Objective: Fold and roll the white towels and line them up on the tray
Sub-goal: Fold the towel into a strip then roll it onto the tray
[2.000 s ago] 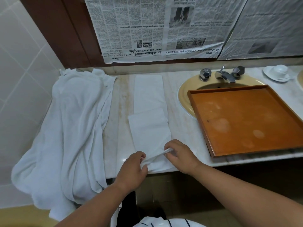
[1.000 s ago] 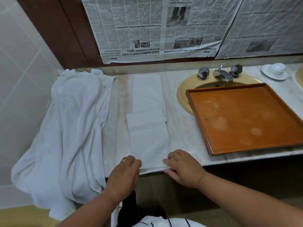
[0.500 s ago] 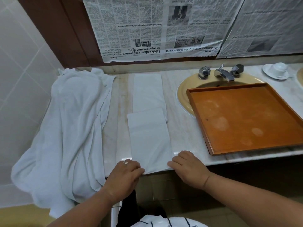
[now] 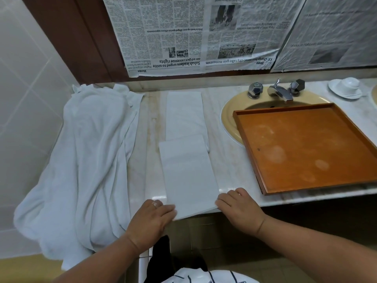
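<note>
The near edge of the towel (image 4: 187, 170) at 6 o'clock, pinched up earlier, now lies flat under the left hand (image 4: 152, 216) and right hand (image 4: 237, 207), fingers together and pressing; rolling can likely begin.

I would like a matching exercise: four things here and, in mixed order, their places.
1. narrow folded white towel
2. orange wooden tray
3. loose heap of white towels
4. white cup on saucer

A. far right of counter
B. over the yellow basin
C. draped over counter's left end
D. touched by left hand and right hand

Pairs: 1-D, 2-B, 3-C, 4-A
</note>
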